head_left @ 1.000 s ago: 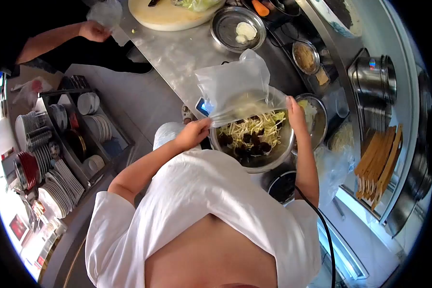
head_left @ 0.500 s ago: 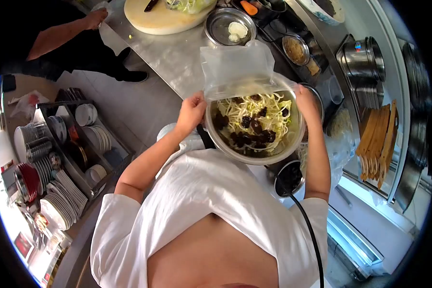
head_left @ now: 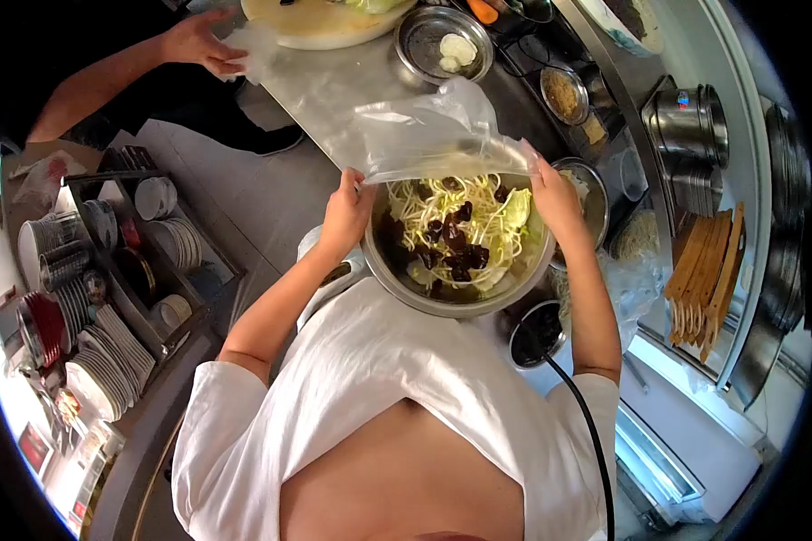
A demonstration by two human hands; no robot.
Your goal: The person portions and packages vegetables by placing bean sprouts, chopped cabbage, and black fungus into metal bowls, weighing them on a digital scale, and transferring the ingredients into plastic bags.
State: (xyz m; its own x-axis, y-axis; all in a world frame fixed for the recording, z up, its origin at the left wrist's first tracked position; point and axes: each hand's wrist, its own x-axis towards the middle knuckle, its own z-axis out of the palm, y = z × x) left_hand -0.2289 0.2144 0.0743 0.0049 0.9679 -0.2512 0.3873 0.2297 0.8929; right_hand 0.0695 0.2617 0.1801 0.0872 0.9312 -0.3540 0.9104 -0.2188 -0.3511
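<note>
While L hand [head_left: 346, 215] and R hand [head_left: 558, 197] both grip the plastic bag [head_left: 429, 135] at far side of metal bowl [head_left: 460, 309] (rim also held? cannot tell), bean sprouts [head_left: 417, 218] inside may spill, e.g. b/c one grip slips.

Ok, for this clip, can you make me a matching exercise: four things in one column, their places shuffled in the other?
Things:
1. left hand
2. bean sprouts
3. cutting board
4. plates

Places:
A. in the rack at the picture's left
B. at the left end of the translucent bag
C. at the picture's top edge
D. inside the large bowl

Pairs: 1-B, 2-D, 3-C, 4-A
</note>
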